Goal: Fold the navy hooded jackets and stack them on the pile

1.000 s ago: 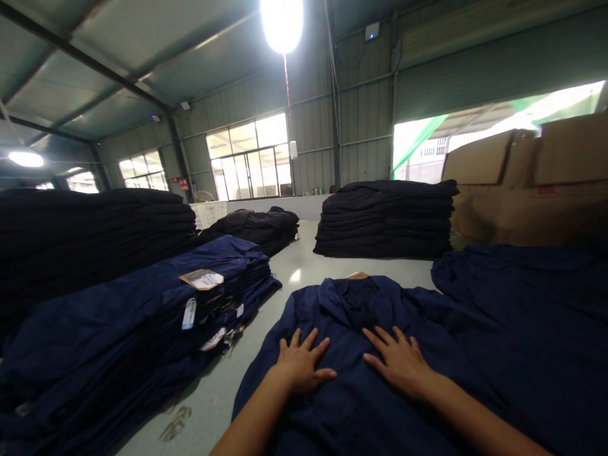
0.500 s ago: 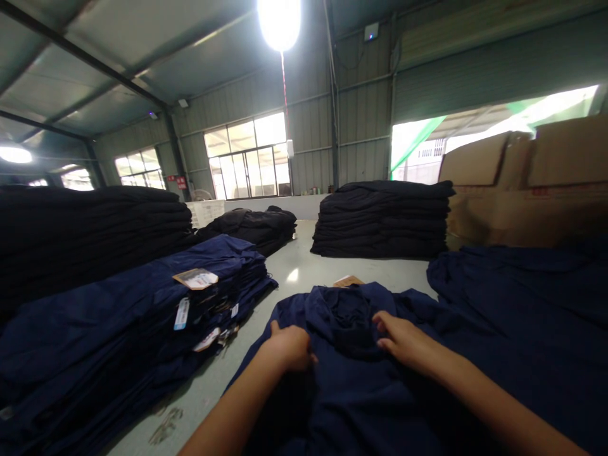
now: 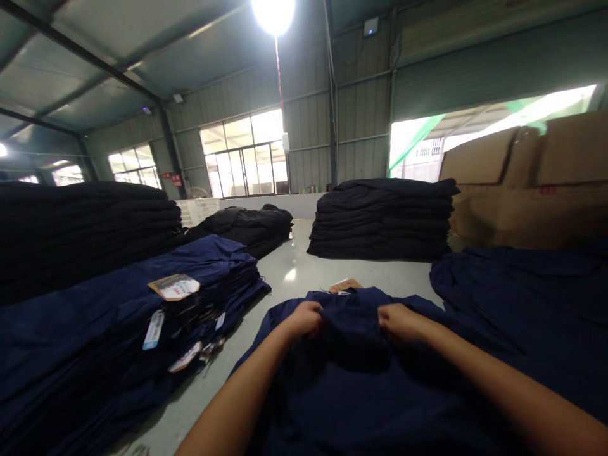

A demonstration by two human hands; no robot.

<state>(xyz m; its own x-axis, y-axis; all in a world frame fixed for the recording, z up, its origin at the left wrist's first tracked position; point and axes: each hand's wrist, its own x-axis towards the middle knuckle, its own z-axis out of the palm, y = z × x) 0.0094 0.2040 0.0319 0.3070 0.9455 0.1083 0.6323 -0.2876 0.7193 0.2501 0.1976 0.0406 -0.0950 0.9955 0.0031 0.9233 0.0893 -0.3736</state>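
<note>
Navy woven cloth forms the garment (image 3: 351,386), spread with its collar end toward the far edge of the worktop (image 3: 280,259) and its lower part running out of view at the near side. Both hands lay flat and splayed on its front a second ago; now the left hand (image 3: 306,318) and the right hand (image 3: 401,322) are each closed on a fold near the collar, and the neck opening, visible earlier, is covered by cloth. The change suggests a passage from smoothing to gathering or lifting. Relative to the hands, the garment lies beneath and between them, a raised band of fabric spanning the gap, with a brown tag (image 3: 346,285) just beyond. Beside the garment, along the left of the worktop, lies a navy stack (image 3: 118,272) bearing a printed tag (image 3: 175,287) and a white-and-blue label (image 3: 152,329); to the right is more navy cloth (image 3: 532,297). Toward the far edge stand a folded black stack (image 3: 380,221) and a lower black pile (image 3: 247,221), with cardboard boxes (image 3: 532,209) at far right
</note>
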